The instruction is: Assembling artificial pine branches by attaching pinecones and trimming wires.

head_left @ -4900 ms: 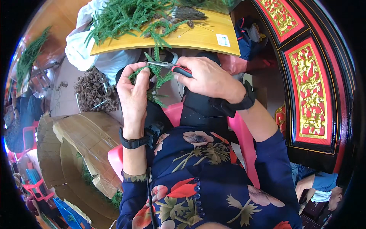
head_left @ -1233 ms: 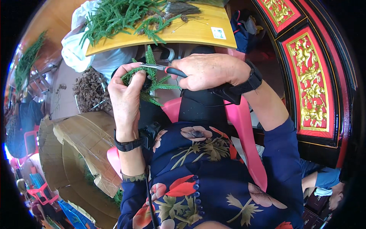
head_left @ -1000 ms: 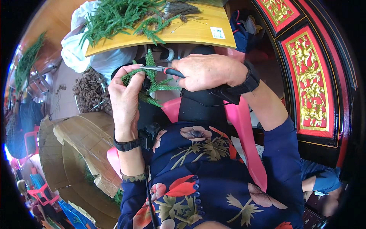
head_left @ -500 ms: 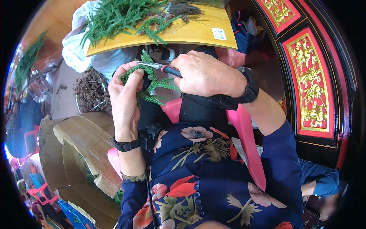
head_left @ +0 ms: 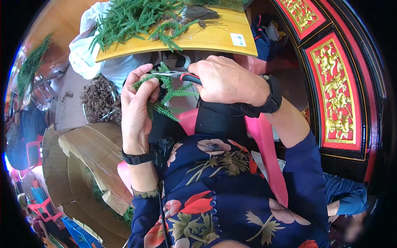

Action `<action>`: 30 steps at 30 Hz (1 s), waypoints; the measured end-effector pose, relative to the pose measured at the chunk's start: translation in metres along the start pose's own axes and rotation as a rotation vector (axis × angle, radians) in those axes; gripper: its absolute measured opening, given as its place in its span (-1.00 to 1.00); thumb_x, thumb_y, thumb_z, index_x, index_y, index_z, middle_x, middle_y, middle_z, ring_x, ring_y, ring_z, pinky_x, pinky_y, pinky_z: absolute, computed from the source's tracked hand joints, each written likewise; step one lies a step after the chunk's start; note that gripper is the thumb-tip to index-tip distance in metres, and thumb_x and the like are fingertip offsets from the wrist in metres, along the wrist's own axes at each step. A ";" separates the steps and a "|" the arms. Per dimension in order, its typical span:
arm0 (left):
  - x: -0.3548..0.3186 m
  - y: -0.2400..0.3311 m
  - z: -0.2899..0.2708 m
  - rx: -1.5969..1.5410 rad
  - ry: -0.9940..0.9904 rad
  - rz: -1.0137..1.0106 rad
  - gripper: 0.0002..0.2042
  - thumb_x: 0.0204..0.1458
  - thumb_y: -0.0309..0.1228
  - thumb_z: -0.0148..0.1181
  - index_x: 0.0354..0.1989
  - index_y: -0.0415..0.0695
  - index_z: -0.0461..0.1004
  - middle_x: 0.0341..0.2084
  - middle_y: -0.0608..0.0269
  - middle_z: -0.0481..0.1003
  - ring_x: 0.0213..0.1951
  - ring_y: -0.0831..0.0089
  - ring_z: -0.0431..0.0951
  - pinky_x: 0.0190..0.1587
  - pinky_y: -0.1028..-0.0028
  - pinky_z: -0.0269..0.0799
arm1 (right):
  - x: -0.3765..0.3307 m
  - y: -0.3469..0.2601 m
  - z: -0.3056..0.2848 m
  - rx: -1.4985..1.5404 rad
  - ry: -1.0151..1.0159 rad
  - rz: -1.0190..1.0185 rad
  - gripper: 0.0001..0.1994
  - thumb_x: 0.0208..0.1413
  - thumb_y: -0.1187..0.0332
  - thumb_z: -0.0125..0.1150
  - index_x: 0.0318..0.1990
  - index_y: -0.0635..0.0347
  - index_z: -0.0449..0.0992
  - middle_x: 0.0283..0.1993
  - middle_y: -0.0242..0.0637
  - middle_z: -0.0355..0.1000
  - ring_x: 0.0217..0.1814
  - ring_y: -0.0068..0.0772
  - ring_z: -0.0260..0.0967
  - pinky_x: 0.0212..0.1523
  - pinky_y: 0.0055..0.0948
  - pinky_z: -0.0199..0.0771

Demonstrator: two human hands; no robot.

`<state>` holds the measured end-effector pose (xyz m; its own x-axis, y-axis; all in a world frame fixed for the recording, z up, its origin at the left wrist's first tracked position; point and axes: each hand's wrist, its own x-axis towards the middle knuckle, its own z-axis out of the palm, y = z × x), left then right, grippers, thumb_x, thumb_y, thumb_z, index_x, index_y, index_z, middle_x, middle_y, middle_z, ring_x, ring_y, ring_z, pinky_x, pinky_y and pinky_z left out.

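My left hand (head_left: 139, 95) pinches an artificial pine sprig (head_left: 168, 91) between thumb and fingers; its green branches fan out to the right over my lap. Wrapped round the red-and-black handles of a pair of pliers (head_left: 191, 78), my right hand (head_left: 226, 79) keeps them level, pointing left. The metal jaws lie across the upper part of the sprig, close to my left fingertips. Whether the jaws bite on a wire or stem is too small to tell.
Ahead, a yellow wooden table (head_left: 217, 38) bears a heap of green sprigs (head_left: 132, 20), small pine cones and a bundle of dark wires (head_left: 201, 13). Brown pine cones (head_left: 97, 99) are piled at the left, beyond an open cardboard box (head_left: 78, 177). A carved red-and-gold panel (head_left: 334, 95) stands at the right.
The pliers' tips have shifted slightly right and down along the sprig, and their handles have turned a little. My left thumb and the sprig have moved slightly right.
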<state>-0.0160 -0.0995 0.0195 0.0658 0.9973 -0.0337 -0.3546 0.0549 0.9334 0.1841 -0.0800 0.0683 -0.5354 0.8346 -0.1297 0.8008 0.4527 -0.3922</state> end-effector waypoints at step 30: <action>-0.001 0.007 -0.006 0.299 -0.224 0.025 -0.65 0.09 -0.56 0.11 0.07 -0.30 0.31 -0.31 0.19 0.52 -0.25 0.55 0.50 -0.15 0.59 0.39 | -0.008 0.000 -0.012 -0.021 0.106 0.075 -0.79 -0.29 0.39 0.06 -0.47 0.32 0.52 -0.46 0.12 0.46 -0.33 0.14 0.46 -0.27 -0.08 0.45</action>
<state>-0.0246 -0.1003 0.0240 0.2746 0.9608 0.0383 -0.0725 -0.0191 0.9972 0.1920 -0.0831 0.0803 -0.4432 0.8943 -0.0610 0.8435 0.3931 -0.3661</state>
